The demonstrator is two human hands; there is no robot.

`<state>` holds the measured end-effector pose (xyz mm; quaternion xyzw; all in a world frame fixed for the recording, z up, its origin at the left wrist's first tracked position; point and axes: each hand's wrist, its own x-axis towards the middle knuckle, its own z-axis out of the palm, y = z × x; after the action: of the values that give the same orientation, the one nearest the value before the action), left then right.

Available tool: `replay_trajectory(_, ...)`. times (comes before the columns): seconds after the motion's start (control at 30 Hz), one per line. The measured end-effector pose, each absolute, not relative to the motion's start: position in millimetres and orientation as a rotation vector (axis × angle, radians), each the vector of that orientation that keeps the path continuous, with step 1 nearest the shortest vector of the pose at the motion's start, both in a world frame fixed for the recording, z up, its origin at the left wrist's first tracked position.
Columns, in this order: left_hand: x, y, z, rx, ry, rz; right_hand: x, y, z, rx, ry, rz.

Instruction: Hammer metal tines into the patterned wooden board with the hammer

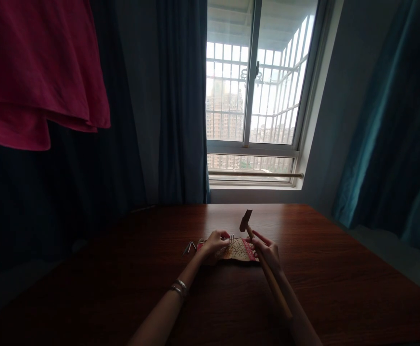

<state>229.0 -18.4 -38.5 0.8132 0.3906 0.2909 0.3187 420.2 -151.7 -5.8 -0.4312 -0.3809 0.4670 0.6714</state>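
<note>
My right hand (267,252) is wrapped round the wooden handle of a hammer (273,281), whose head (246,220) is raised above the far side of a patterned piece of material (236,249). That piece is pale with dark dots and has pink parts at its ends; it lies flat on the table. On its left part rests my left hand (216,241), fingers pinched together. Thin upright metal pins (232,237) stand right beside those fingertips. Whether the fingers grip one of them is too small and dark to tell.
Several slim metal rods (189,247) lie on the brown wooden table (325,283), left of the patterned piece. Beyond the table's far edge are a barred window (227,96) and a blue curtain (183,105). Pink cloth (40,67) hangs at upper left.
</note>
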Motion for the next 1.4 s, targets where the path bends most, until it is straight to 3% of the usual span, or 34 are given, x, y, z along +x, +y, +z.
replay_trajectory(0.43,228,-17,-42,2.181,1.112,0.849,423,-153,-3,-0.998,-0.857,1.014)
replay_trajectory(0.63,217,-21,-37,2.267,1.062,0.719,440,-148,-10,-1.116,-0.891,0.915)
replay_trajectory(1.07,206,-46,-30,2.532,0.987,0.391,493,-135,-44,-1.825,-1.212,0.212)
replay_trajectory(1.4,204,-47,-32,2.574,1.064,0.352,501,-126,-61,-1.863,-1.386,0.215)
